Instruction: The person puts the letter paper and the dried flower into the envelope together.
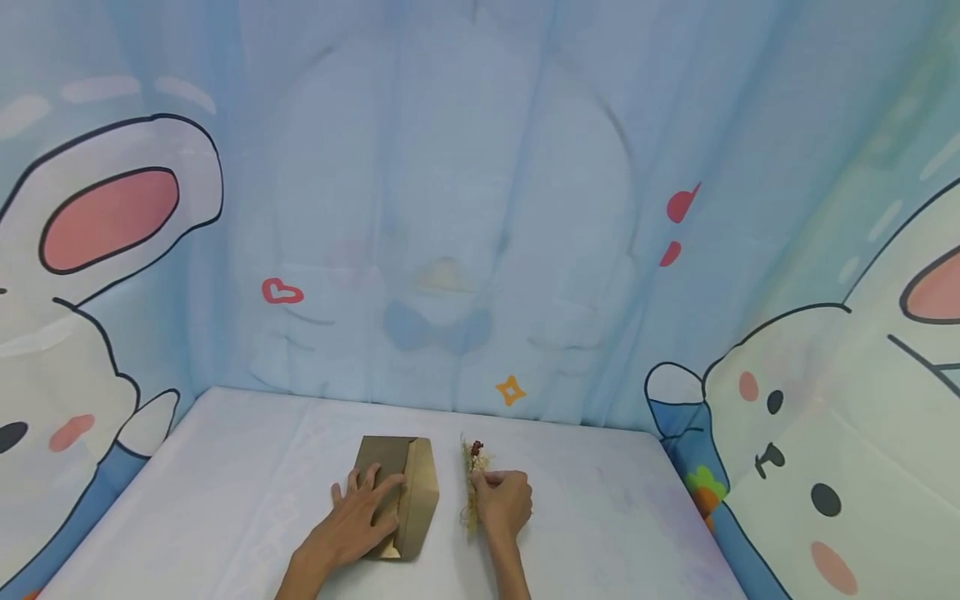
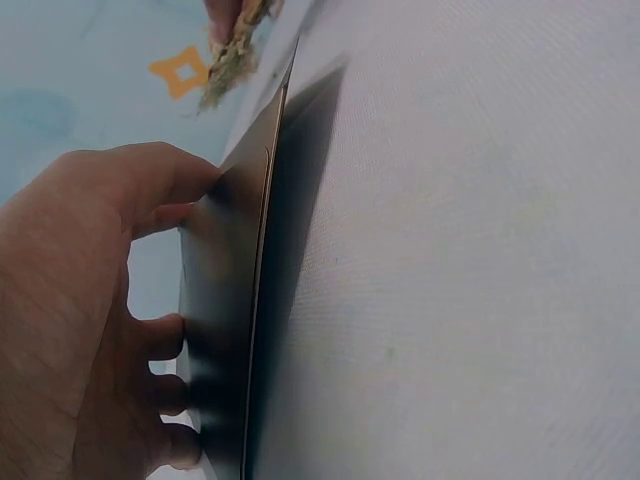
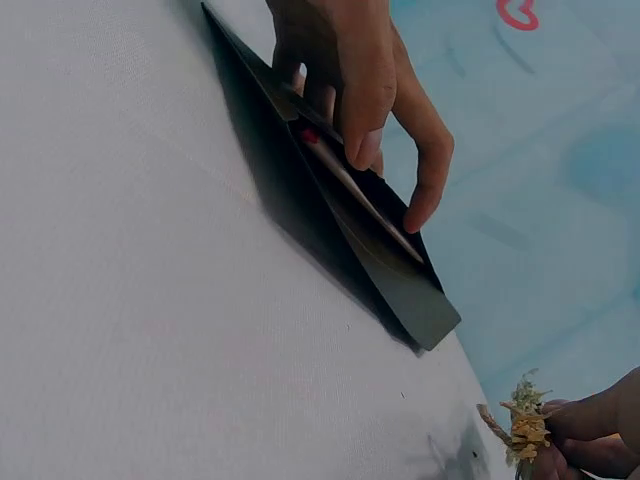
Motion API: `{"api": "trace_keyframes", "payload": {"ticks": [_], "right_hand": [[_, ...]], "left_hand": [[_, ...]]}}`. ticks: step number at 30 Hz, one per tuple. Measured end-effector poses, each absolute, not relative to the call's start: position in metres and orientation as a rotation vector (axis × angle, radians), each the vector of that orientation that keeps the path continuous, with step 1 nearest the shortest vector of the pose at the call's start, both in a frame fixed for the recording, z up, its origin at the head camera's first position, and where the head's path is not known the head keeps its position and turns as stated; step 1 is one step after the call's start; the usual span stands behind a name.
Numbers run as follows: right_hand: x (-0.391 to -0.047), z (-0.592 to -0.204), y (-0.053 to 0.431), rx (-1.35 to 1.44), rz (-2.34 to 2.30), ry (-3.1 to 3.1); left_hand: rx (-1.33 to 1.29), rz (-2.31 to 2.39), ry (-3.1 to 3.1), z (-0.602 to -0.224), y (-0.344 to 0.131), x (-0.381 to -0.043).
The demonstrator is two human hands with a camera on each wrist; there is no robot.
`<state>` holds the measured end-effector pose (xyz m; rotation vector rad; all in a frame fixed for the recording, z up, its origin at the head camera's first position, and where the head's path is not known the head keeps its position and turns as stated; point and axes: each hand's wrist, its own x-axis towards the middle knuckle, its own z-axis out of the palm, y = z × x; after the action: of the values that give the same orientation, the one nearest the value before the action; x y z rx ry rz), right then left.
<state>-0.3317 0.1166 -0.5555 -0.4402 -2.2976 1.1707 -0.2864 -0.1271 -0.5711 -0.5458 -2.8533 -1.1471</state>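
Observation:
A gold envelope (image 1: 422,500) lies on the table with its flap side to the right. My left hand (image 1: 352,521) rests on it with spread fingers, thumb and fingertips touching its upper face. In the right wrist view the envelope's mouth (image 3: 375,245) gapes, and a pale edge with a small red spot (image 3: 308,135) shows inside. Just right of the envelope, my right hand (image 1: 504,502) pinches a small bunch of dried flowers (image 1: 471,508) by its stems, with a dark red bloom (image 1: 477,448) at the far end. Twine (image 3: 495,425) appears around the stems.
A white cloth (image 1: 600,517) covers the table. Behind it hangs a light blue curtain (image 1: 450,208) printed with cartoon rabbits, which also rise at the left and right sides.

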Motion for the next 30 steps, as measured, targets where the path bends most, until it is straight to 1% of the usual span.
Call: {"api": "trace_keyframes", "payload": {"ticks": [15, 30], "right_hand": [[-0.327, -0.548, 0.092, -0.308, 1.183, -2.344], [-0.331, -0.553, 0.068, -0.297, 1.237, -2.386]], "left_hand": [[-0.545, -1.153, -2.87, -0.57, -0.127, -0.29], [-0.492, -1.165, -2.898, -0.572, -0.126, -0.292]]}}
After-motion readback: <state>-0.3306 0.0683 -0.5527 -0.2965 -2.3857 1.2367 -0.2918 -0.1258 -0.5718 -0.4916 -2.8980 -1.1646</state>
